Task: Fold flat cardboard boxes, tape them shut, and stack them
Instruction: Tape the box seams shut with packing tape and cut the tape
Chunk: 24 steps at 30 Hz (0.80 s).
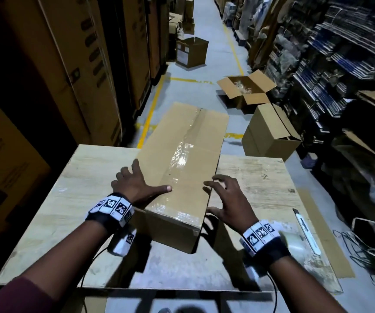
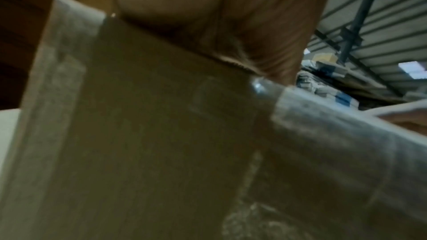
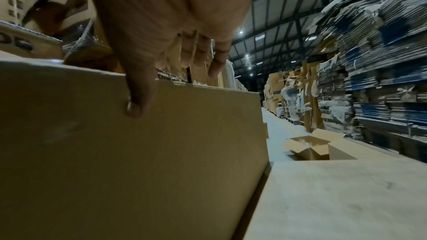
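A long brown cardboard box (image 1: 182,159) lies on the wooden table (image 1: 69,199), its far end past the table's far edge. Clear tape (image 1: 179,154) runs along its top seam and down the near end. My left hand (image 1: 141,184) lies at the near left corner, thumb flat on top, fingers spread down the left side. My right hand (image 1: 213,195) is at the near right edge with fingers spread. In the right wrist view its thumb (image 3: 138,101) touches the box side (image 3: 138,152) and the fingers (image 3: 198,52) stay straight above the top edge. The left wrist view shows the taped box end (image 2: 150,134) close up.
A tape roll (image 1: 292,242) and a box cutter (image 1: 306,231) lie on the table by my right wrist. On the aisle floor are an open box (image 1: 247,89), a closed box (image 1: 270,132) and another open one (image 1: 192,53). Tall cartons (image 1: 80,64) line the left, stacked shelves (image 1: 340,64) the right.
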Each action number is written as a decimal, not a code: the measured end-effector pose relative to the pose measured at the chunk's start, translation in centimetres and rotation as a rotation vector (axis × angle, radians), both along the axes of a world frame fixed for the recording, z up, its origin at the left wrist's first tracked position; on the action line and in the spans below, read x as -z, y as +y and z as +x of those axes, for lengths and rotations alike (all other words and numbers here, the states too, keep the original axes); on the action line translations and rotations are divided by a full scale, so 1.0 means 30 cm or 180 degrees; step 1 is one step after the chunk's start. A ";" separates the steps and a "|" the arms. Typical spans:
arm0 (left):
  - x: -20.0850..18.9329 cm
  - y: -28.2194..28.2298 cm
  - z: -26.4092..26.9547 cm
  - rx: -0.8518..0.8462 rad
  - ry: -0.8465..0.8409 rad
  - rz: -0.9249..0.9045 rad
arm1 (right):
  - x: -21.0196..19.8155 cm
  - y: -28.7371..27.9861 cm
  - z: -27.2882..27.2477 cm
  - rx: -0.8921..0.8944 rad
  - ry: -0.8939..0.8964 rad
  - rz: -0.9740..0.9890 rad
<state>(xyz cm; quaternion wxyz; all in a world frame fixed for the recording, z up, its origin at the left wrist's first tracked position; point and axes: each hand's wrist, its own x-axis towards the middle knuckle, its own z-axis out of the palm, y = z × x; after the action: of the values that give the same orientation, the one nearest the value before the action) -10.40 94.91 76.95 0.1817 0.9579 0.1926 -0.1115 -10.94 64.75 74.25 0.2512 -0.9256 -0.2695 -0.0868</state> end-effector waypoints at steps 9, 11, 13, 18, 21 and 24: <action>0.003 0.265 0.056 0.0515 -0.0373 -0.0566 | -0.004 0.202 -0.008 -0.1098 -0.0150 -0.0291; -0.019 0.351 0.078 0.0780 -0.0286 -0.0499 | 0.024 0.331 -0.047 -0.1293 -0.0186 -0.0384; -0.033 0.411 0.105 0.1043 -0.0172 -0.0209 | 0.040 0.471 -0.089 -0.1371 -0.0147 -0.0491; -0.034 0.442 0.125 0.0746 -0.0112 0.0265 | -0.021 0.629 -0.058 -0.0914 0.0583 -0.0985; -0.022 0.441 0.119 0.0626 -0.0082 0.0265 | -0.038 0.541 0.053 -0.0778 0.0631 -0.1296; -0.013 0.444 0.108 0.0524 -0.0104 0.0233 | -0.042 0.378 0.167 -0.0473 0.0649 -0.1398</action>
<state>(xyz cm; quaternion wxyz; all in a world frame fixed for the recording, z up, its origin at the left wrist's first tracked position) -7.17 108.21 77.35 0.1399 0.9781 0.1141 -0.1033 -5.92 76.10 75.52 0.0756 -0.9396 -0.3225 0.0863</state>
